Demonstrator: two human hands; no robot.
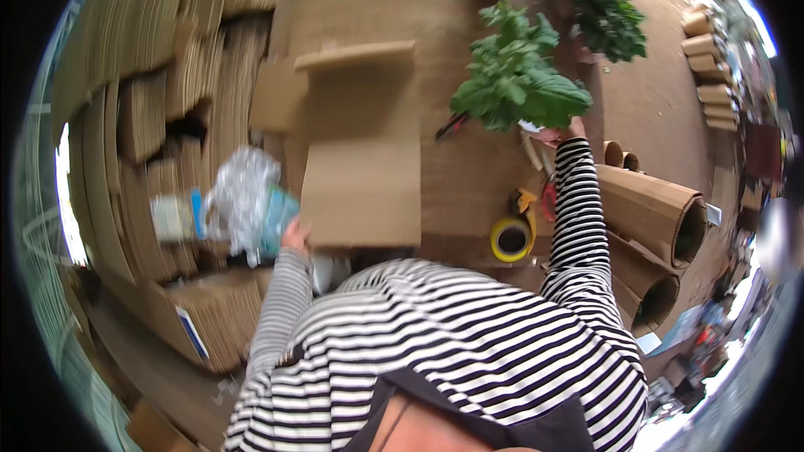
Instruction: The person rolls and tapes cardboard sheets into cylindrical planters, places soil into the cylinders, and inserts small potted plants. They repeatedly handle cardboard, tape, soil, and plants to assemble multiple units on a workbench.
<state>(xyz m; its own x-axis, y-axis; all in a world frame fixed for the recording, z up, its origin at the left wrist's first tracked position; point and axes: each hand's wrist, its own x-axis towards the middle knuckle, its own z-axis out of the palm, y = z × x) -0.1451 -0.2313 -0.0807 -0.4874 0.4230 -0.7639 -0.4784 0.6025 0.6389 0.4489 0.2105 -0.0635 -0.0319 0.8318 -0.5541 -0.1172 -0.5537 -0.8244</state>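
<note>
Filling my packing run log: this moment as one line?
left hand: at clear plastic bag | right hand: by leafy plant | open cardboard box between | yellow tape roll idle

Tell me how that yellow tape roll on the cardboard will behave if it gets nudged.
The yellow tape roll seems to lie flat on its side on the cardboard surface, so it would probably slide rather than roll. Its thick ring looks stiff and fairly dense. Stood on edge, it would likely roll away.
</note>
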